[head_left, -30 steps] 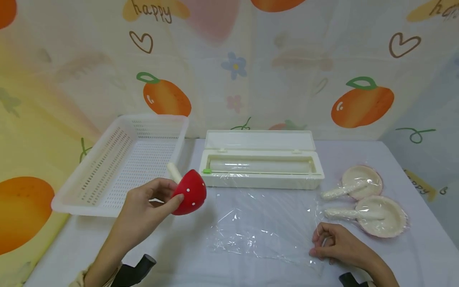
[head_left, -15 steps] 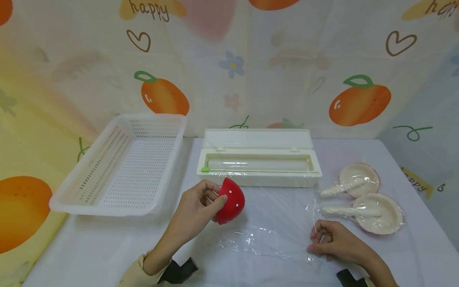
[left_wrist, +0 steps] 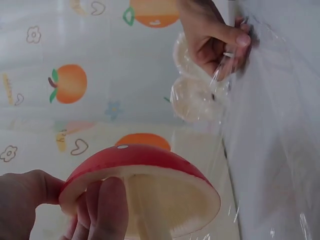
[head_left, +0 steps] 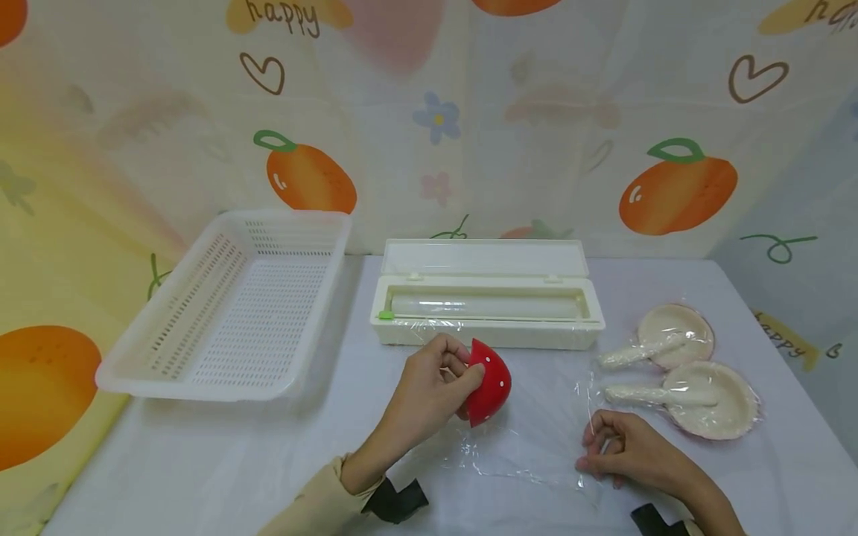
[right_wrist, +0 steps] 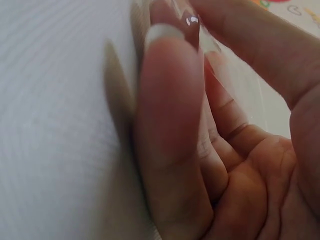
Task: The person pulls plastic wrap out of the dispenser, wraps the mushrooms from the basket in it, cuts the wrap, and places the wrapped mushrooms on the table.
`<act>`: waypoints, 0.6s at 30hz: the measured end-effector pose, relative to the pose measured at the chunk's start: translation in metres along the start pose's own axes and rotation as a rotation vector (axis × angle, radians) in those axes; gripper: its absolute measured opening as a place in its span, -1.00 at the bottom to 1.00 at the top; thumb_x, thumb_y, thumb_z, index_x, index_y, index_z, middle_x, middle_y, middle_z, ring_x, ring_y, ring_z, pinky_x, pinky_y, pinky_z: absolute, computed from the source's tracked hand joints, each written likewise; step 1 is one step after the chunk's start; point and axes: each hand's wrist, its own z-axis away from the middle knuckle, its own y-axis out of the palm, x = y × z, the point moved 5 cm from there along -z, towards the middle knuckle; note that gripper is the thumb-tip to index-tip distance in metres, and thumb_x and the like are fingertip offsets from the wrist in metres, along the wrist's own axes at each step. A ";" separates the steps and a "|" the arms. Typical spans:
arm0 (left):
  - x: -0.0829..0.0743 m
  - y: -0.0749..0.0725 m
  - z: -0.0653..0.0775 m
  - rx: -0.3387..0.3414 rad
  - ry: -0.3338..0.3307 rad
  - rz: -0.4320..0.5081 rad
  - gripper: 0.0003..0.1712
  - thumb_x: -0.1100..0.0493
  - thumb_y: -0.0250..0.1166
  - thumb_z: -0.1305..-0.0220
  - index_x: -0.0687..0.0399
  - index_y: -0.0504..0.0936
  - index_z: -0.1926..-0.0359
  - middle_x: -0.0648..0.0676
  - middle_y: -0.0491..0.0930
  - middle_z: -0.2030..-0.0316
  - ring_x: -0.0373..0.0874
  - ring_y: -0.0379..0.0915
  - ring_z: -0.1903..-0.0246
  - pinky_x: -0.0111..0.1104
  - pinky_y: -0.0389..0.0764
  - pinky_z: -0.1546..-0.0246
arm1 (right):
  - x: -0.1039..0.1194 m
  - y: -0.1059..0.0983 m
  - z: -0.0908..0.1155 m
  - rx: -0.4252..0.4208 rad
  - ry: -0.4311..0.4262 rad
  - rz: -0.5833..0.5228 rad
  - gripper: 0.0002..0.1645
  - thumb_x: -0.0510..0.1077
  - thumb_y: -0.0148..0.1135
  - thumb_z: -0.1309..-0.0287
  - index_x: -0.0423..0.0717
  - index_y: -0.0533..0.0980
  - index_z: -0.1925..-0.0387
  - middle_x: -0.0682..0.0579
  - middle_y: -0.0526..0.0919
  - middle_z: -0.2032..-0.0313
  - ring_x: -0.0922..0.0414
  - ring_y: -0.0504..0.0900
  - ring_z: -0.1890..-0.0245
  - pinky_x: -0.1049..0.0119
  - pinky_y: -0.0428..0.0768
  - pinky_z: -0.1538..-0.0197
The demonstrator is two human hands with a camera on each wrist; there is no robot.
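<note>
A toy mushroom with a white-dotted red cap [head_left: 491,383] and a cream underside is in my left hand [head_left: 429,387], above a sheet of cling film [head_left: 529,452]. In the left wrist view the thumb lies outside the cap [left_wrist: 145,162] and the fingers curl under its rim beside the pale stem [left_wrist: 145,210]. My right hand [head_left: 630,450] pinches the film's right edge low over the table. Its curled fingers fill the right wrist view, close to the white cloth. The film runs from the front of a cream dispenser box [head_left: 492,336], whose lid stands raised.
Two film-wrapped cream mushroom-shaped pieces, the back one [head_left: 673,336] and the front one [head_left: 727,406], lie at the right, stems pointing left. A white perforated basket [head_left: 322,298] stands at the left. A green slider [head_left: 386,315] sits at the box's left end. A fruit-print curtain hangs behind.
My left hand has carried the toy mushroom rightward from beside the basket to over the film, turning the stem out of sight. The right hand keeps its place at the film's edge.
</note>
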 end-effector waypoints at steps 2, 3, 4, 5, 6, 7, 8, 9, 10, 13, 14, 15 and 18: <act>0.003 0.009 -0.006 -0.001 0.017 0.000 -0.73 0.24 0.31 -0.24 0.25 0.45 0.12 0.14 0.62 0.38 -0.15 0.61 0.54 -0.32 0.69 0.54 | 0.000 0.000 0.001 -0.028 -0.007 0.013 -0.60 -0.17 0.45 -0.07 -0.35 0.43 0.26 0.09 0.60 0.50 0.34 0.54 0.66 0.30 0.57 0.63; 0.005 0.013 -0.009 -0.004 0.022 0.005 -0.75 0.25 0.29 -0.24 0.25 0.44 0.13 0.14 0.62 0.38 -0.16 0.61 0.56 -0.32 0.68 0.56 | 0.000 -0.001 0.001 -0.048 -0.013 0.029 -0.58 -0.15 0.47 -0.05 -0.34 0.44 0.26 0.09 0.61 0.49 0.34 0.53 0.67 0.31 0.57 0.64; 0.007 0.017 -0.011 -0.006 0.025 0.011 -0.77 0.25 0.27 -0.24 0.25 0.44 0.14 0.14 0.62 0.39 -0.16 0.61 0.58 -0.31 0.68 0.57 | 0.001 -0.001 0.001 -0.076 -0.028 0.056 -0.57 -0.14 0.49 -0.03 -0.32 0.45 0.25 0.10 0.61 0.47 0.35 0.52 0.68 0.32 0.55 0.65; 0.010 0.020 -0.014 -0.009 0.025 0.019 -0.78 0.26 0.27 -0.24 0.24 0.44 0.15 0.14 0.61 0.39 -0.17 0.60 0.59 -0.31 0.67 0.58 | 0.001 -0.002 0.001 -0.111 -0.041 0.094 -0.56 -0.12 0.51 -0.01 -0.29 0.46 0.25 0.12 0.61 0.47 0.36 0.51 0.68 0.35 0.54 0.63; 0.014 0.024 -0.016 -0.013 0.022 0.026 -0.78 0.26 0.26 -0.25 0.23 0.43 0.16 0.13 0.61 0.39 -0.18 0.60 0.61 -0.32 0.67 0.59 | 0.002 -0.002 0.001 -0.145 -0.055 0.128 -0.55 -0.11 0.52 0.01 -0.26 0.46 0.24 0.13 0.61 0.45 0.36 0.50 0.67 0.36 0.53 0.62; 0.017 0.026 -0.018 -0.017 0.017 0.031 -0.79 0.26 0.25 -0.25 0.23 0.42 0.16 0.13 0.61 0.40 -0.18 0.59 0.63 -0.32 0.67 0.60 | 0.004 -0.003 0.001 -0.180 -0.075 0.161 -0.54 -0.10 0.54 0.02 -0.25 0.47 0.23 0.14 0.61 0.45 0.36 0.50 0.67 0.38 0.52 0.60; 0.021 0.029 -0.020 -0.020 0.011 0.036 -0.80 0.26 0.24 -0.25 0.23 0.42 0.16 0.13 0.61 0.41 -0.18 0.59 0.65 -0.32 0.66 0.61 | 0.005 -0.004 0.002 -0.214 -0.088 0.194 -0.54 -0.10 0.55 0.04 -0.22 0.47 0.23 0.16 0.60 0.44 0.36 0.50 0.66 0.39 0.51 0.57; 0.024 0.031 -0.021 -0.021 0.002 0.046 -0.79 0.26 0.24 -0.26 0.22 0.41 0.16 0.13 0.61 0.42 -0.17 0.58 0.67 -0.32 0.66 0.61 | 0.005 -0.004 0.002 -0.246 -0.102 0.220 -0.53 -0.10 0.55 0.05 -0.21 0.47 0.22 0.17 0.60 0.44 0.36 0.50 0.66 0.40 0.50 0.54; 0.028 0.033 -0.022 -0.018 -0.007 0.052 -0.78 0.26 0.24 -0.27 0.21 0.40 0.14 0.12 0.61 0.42 -0.17 0.57 0.68 -0.32 0.66 0.61 | 0.006 -0.005 0.002 -0.271 -0.115 0.238 -0.53 -0.11 0.56 0.06 -0.20 0.47 0.22 0.18 0.60 0.45 0.36 0.51 0.64 0.41 0.49 0.52; 0.036 0.039 -0.025 -0.001 -0.029 0.085 -0.74 0.24 0.25 -0.30 0.18 0.38 0.08 0.12 0.60 0.43 -0.15 0.57 0.69 -0.30 0.67 0.59 | 0.008 -0.004 0.003 -0.300 -0.131 0.237 -0.51 -0.14 0.56 0.07 -0.22 0.46 0.20 0.17 0.58 0.45 0.35 0.53 0.63 0.42 0.50 0.47; 0.038 0.040 -0.025 0.008 -0.033 0.097 -0.73 0.23 0.25 -0.31 0.18 0.38 0.06 0.12 0.60 0.43 -0.14 0.58 0.69 -0.29 0.68 0.58 | 0.008 -0.004 0.002 -0.301 -0.127 0.230 -0.49 -0.14 0.57 0.07 -0.23 0.44 0.18 0.16 0.58 0.45 0.34 0.54 0.63 0.43 0.51 0.46; 0.040 0.041 -0.026 0.019 -0.033 0.110 -0.71 0.22 0.26 -0.32 0.17 0.38 0.03 0.12 0.59 0.43 -0.13 0.58 0.69 -0.28 0.68 0.58 | 0.008 -0.004 0.002 -0.299 -0.122 0.221 -0.46 -0.15 0.57 0.08 -0.24 0.42 0.15 0.14 0.57 0.43 0.34 0.54 0.62 0.43 0.52 0.45; 0.042 0.044 -0.027 0.050 -0.024 0.136 -0.68 0.21 0.28 -0.33 0.16 0.38 -0.01 0.12 0.58 0.41 -0.14 0.56 0.66 -0.27 0.69 0.56 | 0.008 -0.005 0.002 -0.313 -0.091 0.202 -0.35 -0.14 0.58 0.09 -0.25 0.34 0.08 0.07 0.56 0.37 0.33 0.56 0.59 0.42 0.55 0.42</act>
